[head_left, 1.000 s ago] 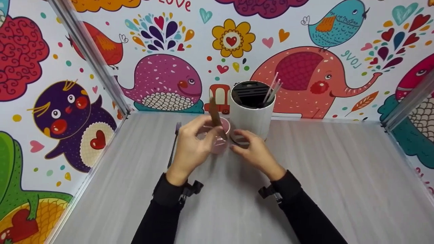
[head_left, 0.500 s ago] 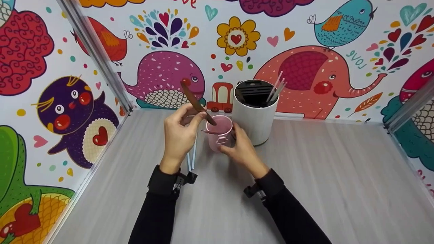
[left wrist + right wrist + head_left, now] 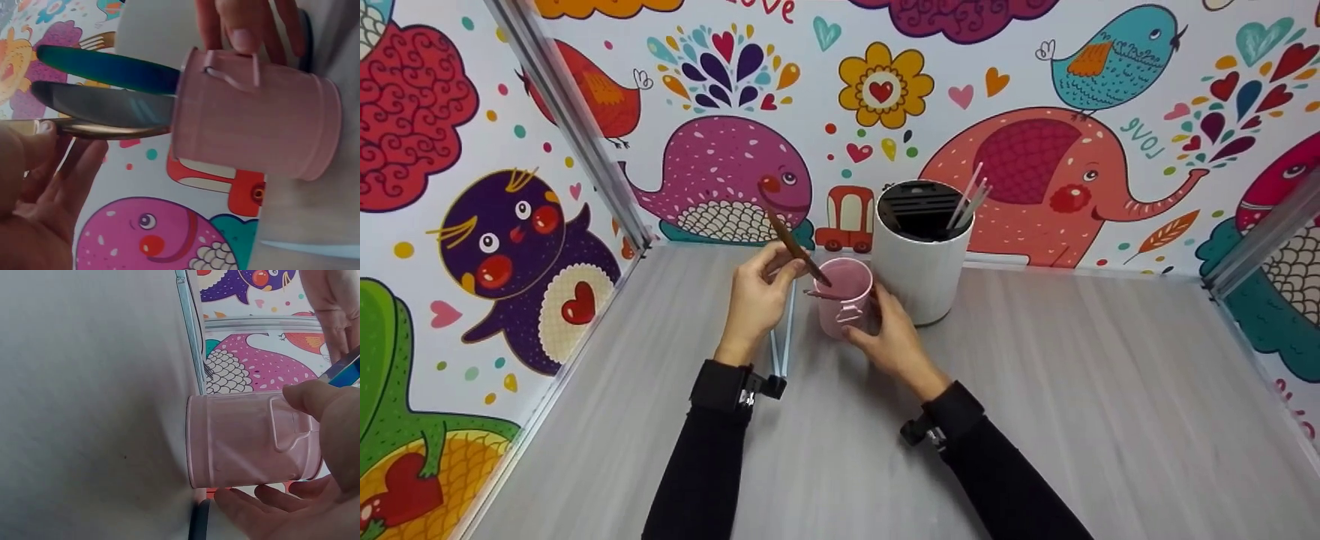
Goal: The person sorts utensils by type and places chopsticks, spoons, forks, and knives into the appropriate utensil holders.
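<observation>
A pink cup (image 3: 832, 319) with a small handle stands on the table. My right hand (image 3: 898, 337) grips it from the right, thumb near the handle and fingers round the far side, as the right wrist view shows. My left hand (image 3: 757, 300) pinches a slim gold knife (image 3: 793, 244) between thumb and fingers, tilted, its lower end at the cup's mouth. In the left wrist view a blue-green knife (image 3: 107, 68) and a silver knife (image 3: 107, 106) stick out of the cup beside the gold one.
A white cylindrical holder (image 3: 922, 281) with a black slotted insert and several thin sticks stands right behind the cup. Slim shiny cutlery (image 3: 788, 337) lies left of the cup; fork tines (image 3: 208, 371) show there. Patterned wall panels (image 3: 735, 180) close off the back and sides.
My right hand has moved left from beside the holder to grip the cup. My left hand has moved left, and the gold knife now leans left over the cup, slightly lower than half a second ago.
</observation>
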{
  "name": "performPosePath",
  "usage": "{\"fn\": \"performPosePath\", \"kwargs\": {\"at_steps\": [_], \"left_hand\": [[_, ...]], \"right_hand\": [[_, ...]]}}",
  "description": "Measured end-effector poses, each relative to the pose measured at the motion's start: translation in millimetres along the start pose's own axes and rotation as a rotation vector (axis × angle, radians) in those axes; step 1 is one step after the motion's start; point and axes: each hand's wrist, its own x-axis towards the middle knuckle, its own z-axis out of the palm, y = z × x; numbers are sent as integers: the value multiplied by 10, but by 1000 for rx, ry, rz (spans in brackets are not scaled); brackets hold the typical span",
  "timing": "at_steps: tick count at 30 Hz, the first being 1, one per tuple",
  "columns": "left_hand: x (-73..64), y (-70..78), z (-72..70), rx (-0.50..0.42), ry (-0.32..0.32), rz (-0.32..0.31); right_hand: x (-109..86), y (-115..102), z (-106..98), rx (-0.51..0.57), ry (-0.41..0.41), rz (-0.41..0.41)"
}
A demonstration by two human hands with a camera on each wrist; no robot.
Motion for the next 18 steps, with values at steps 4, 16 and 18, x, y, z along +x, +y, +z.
{"fn": "performPosePath", "kwargs": {"at_steps": [4,16,18], "left_hand": [[-12,-120,29,7,-35,-32],[-37,-265,71,207,-81,-28],[-40,-274,77,234,-94,-36]], "right_hand": [[-20,34,9,-3,8,-11],[-18,98,39,-16,43,-84],[-11,99,41,-20,42,-79]]}}
